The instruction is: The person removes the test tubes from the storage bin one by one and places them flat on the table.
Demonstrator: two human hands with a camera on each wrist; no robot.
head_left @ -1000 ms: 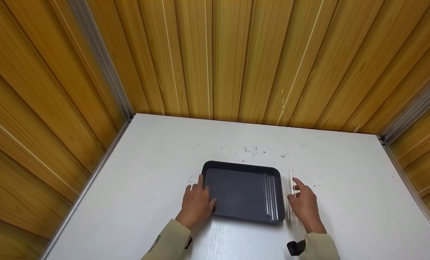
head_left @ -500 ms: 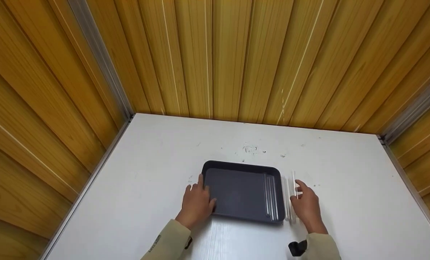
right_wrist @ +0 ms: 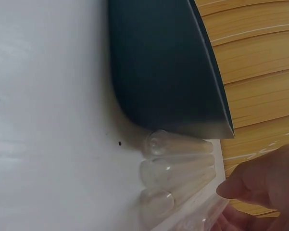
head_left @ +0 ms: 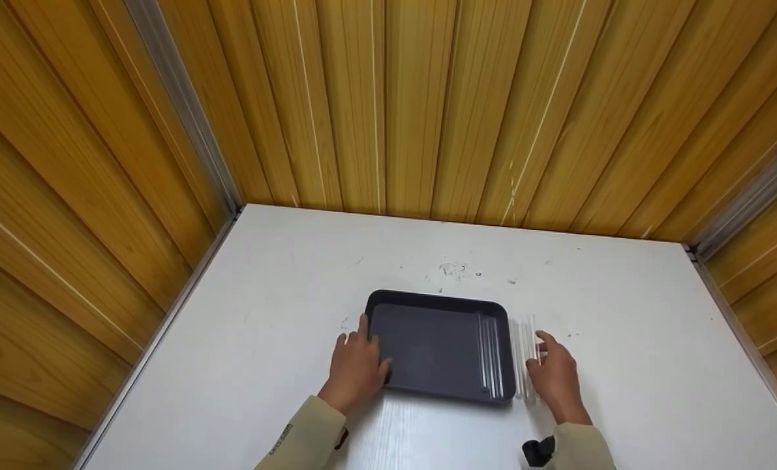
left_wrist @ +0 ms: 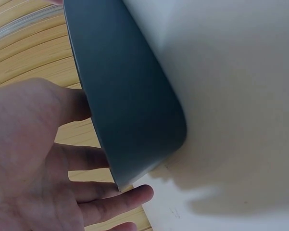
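A dark grey rectangular tray (head_left: 427,346) lies on the white table. My left hand (head_left: 355,365) holds its left rim, with some fingers over the edge and others outside, as the left wrist view shows. Inside the tray, several clear test tubes (head_left: 490,359) lie side by side along the right wall. More clear test tubes (right_wrist: 179,171) lie on the table just outside that wall, their rounded ends facing the right wrist camera. Beside them my right hand (head_left: 554,375) pinches another clear test tube (right_wrist: 197,216) between thumb and fingers, low over the table.
Yellow wood-patterned panels (head_left: 414,111) stand behind the table and at both sides, with metal posts (head_left: 196,130) at the corners. Small dark marks (head_left: 453,271) dot the white table (head_left: 297,274) behind the tray.
My right hand has shifted slightly right and towards me, bringing its test tube down beside the row outside the tray. The left hand and tray keep their places.
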